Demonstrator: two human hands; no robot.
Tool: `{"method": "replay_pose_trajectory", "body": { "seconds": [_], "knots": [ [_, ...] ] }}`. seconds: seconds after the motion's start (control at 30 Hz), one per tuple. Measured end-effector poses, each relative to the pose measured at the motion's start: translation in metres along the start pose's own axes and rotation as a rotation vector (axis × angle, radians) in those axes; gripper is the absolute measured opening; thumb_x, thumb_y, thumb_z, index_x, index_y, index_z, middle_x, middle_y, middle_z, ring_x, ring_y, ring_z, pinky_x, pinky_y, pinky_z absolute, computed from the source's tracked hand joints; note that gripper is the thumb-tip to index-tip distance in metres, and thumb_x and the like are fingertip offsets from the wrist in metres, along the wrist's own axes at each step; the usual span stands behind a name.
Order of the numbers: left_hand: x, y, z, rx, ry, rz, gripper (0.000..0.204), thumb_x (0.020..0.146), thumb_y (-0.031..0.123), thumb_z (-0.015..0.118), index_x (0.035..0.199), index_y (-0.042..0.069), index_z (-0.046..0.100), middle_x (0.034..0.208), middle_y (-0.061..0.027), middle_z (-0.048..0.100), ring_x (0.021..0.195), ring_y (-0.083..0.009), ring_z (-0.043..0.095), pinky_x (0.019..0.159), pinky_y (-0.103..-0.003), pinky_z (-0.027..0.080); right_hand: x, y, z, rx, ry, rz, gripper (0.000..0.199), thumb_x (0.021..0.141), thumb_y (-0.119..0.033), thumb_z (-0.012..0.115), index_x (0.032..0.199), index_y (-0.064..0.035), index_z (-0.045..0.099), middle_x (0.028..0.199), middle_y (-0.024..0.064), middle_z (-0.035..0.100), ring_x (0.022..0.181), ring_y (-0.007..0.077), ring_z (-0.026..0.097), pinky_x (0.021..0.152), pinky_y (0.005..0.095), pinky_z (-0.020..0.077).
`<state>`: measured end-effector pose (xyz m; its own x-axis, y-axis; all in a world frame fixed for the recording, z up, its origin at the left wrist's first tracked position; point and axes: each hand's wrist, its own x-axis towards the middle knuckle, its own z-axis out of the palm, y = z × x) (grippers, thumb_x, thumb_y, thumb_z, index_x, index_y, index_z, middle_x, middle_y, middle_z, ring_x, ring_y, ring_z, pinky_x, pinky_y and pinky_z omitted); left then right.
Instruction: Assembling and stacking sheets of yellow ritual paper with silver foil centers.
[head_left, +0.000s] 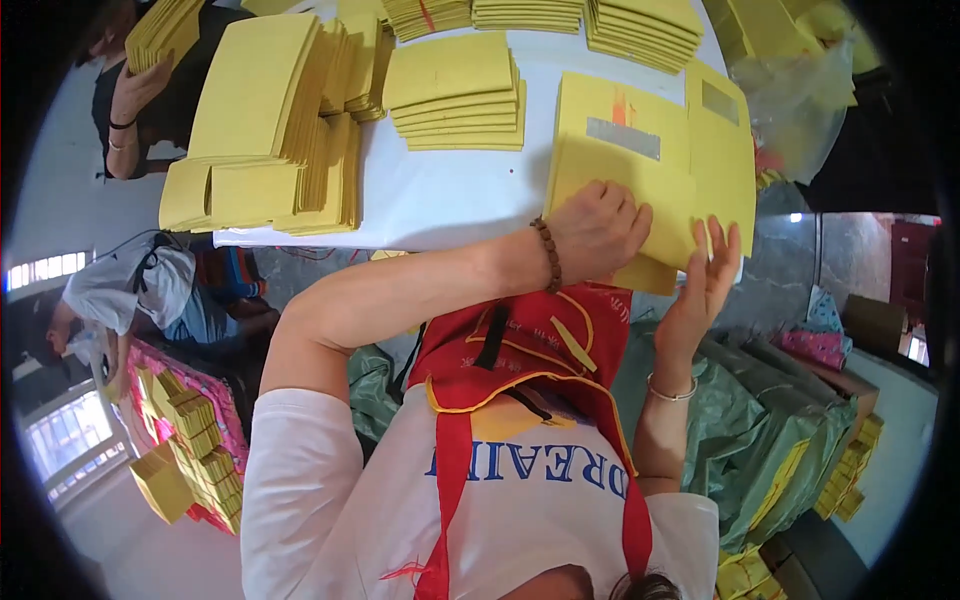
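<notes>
A large yellow paper sheet (650,185) with a grey rectangular patch and an orange mark lies at the table's near right. My left hand (598,228), with brown beads at its wrist, is curled into a loose fist on the sheet's lower part; whatever its fingers may grip is hidden. Under that hand a flap of yellow paper (645,273) hangs past the table edge. My right hand (708,285), with a silver bangle at the wrist, stands at the lower right edge of the paper, fingers apart and pointing up. A second yellow piece with a grey patch (720,103) lies on the right.
Stacks of folded yellow paper (250,90) and a smaller stack (450,85) stand on the white table (450,200). A person's hand (140,95) holds a yellow bundle at the far left. Another person bends at the left. Green sacks (740,430) stand at the right.
</notes>
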<state>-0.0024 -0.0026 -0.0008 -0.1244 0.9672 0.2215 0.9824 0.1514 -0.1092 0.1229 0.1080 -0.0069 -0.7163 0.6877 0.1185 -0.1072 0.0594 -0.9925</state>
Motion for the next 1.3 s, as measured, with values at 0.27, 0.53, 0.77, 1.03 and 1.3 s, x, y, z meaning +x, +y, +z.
{"method": "replay_pose_trajectory", "body": {
  "seconds": [0.27,0.53,0.77,1.03,1.3],
  "knots": [
    [-0.035,-0.091,-0.037,0.086,0.529,-0.279,0.050,0.071,0.002,0.055,0.120,0.013,0.056,0.109,-0.0042,0.062,0.095,-0.0214,0.059,0.078,-0.034,0.045,-0.002,0.008,-0.003,-0.144,0.077,-0.052,0.052,0.093,-0.008,0.046,0.141,-0.0034,0.026,0.138,0.0147,0.039,0.127,0.0219,0.038,0.104,0.0353,0.0300],
    [-0.095,-0.187,0.067,0.244,0.095,-0.513,0.039,0.080,0.009,0.051,0.117,0.018,0.054,0.103,-0.0031,0.060,0.094,-0.0234,0.056,0.078,-0.039,0.043,-0.005,-0.003,0.005,-0.355,-0.124,-0.108,0.039,0.085,-0.001,0.055,0.124,0.0017,0.049,0.127,0.0123,0.052,0.124,0.0229,0.043,0.103,0.0342,0.0318],
    [-0.092,-0.191,0.071,0.071,0.090,-0.492,0.039,0.081,0.006,0.049,0.118,0.018,0.054,0.104,-0.0030,0.060,0.095,-0.0236,0.056,0.079,-0.038,0.043,-0.006,-0.002,0.012,-0.547,-0.174,-0.241,0.031,0.082,-0.001,0.058,0.114,-0.0021,0.057,0.119,0.0131,0.057,0.121,0.0302,0.047,0.102,0.0388,0.0331],
    [-0.098,-0.194,0.066,-0.037,0.015,-0.524,0.043,0.083,0.011,0.052,0.125,0.020,0.050,0.116,-0.0040,0.055,0.105,-0.0249,0.050,0.086,-0.040,0.040,-0.018,-0.003,0.041,-0.544,-0.268,-0.329,0.031,0.079,-0.002,0.062,0.110,-0.0043,0.060,0.113,0.0113,0.059,0.117,0.0334,0.048,0.100,0.0419,0.0341],
    [-0.107,-0.183,0.078,-0.290,0.078,-0.656,0.041,0.094,0.040,0.038,0.125,0.017,0.053,0.130,-0.0074,0.048,0.119,-0.0270,0.043,0.098,-0.043,0.030,-0.021,-0.014,0.106,-0.260,-0.486,-0.403,0.029,0.079,-0.004,0.063,0.108,-0.0059,0.060,0.114,0.0107,0.057,0.116,0.0327,0.048,0.097,0.0401,0.0383]
  ]
}}
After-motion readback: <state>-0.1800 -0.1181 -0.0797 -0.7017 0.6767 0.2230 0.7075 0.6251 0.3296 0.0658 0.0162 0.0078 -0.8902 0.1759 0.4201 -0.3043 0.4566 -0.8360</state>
